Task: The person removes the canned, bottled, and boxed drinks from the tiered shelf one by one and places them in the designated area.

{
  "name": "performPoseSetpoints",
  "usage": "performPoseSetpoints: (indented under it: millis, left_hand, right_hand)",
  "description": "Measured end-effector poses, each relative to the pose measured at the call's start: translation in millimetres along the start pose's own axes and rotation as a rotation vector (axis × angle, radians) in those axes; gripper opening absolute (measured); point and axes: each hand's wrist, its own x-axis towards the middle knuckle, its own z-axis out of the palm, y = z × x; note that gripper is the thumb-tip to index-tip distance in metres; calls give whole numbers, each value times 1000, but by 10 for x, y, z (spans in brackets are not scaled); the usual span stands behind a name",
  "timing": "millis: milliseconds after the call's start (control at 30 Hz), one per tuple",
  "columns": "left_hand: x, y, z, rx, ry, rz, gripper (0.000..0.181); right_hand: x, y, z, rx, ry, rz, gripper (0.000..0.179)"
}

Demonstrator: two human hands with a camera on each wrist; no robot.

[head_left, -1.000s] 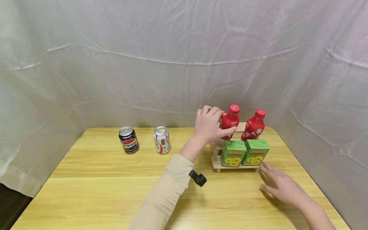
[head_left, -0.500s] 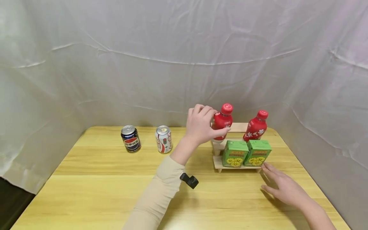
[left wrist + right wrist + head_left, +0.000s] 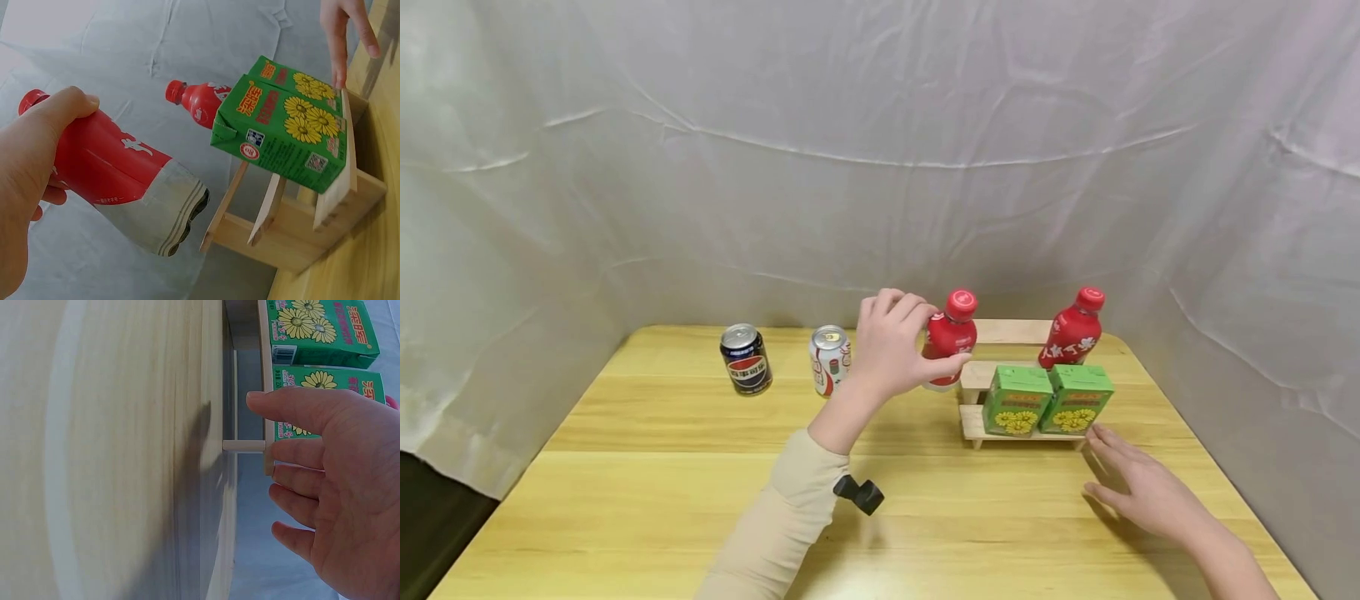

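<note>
My left hand (image 3: 891, 346) grips a red-capped drink bottle (image 3: 951, 337), thumb on the near side. The bottle is held just left of the stepped wooden rack (image 3: 973, 423); the left wrist view shows its pale base (image 3: 164, 209) apart from the shelves. A second red bottle (image 3: 1073, 333) stands on the rack's right side, partly hidden by the cartons. Two green drink cartons with yellow flowers, a left one (image 3: 1017, 402) and a right one (image 3: 1078, 400), stand side by side on the front step. Fingers extended, my right hand (image 3: 1146, 492) is at the rack's front right corner; contact is hard to tell.
A dark blue cola can (image 3: 747, 360) and a white cola can (image 3: 830, 362) stand upright on the wooden table (image 3: 647, 492) to the left. My left forearm reaches in beside the white can. A pale curtain (image 3: 775, 208) encloses the back and sides.
My left hand has carried the bottle leftward off the rack's upper step. The right hand has stayed by the rack's corner. The head view has shifted slightly.
</note>
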Motion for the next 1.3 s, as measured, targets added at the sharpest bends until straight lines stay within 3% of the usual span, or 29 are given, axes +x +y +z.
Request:
performPoseSetpoints:
  millis: [433,800,1033,1300]
  left_hand:
    - [-336,-316,-275,15,31,-12,53]
    - [-630,-663,-547,93,58,-14,57]
    - [-817,-895,-691,140,24,-56,59]
    - [-950,-1123,-857,133,40,-101,65]
  right_hand:
    - [-10,-7,-9,-3,-8,12,77]
    - [-3,-7,-10,-3,-6,8,78]
    - [-8,-9,-13,-5,3,9,77]
    - [-5,-2,-9,-6,9,3,77]
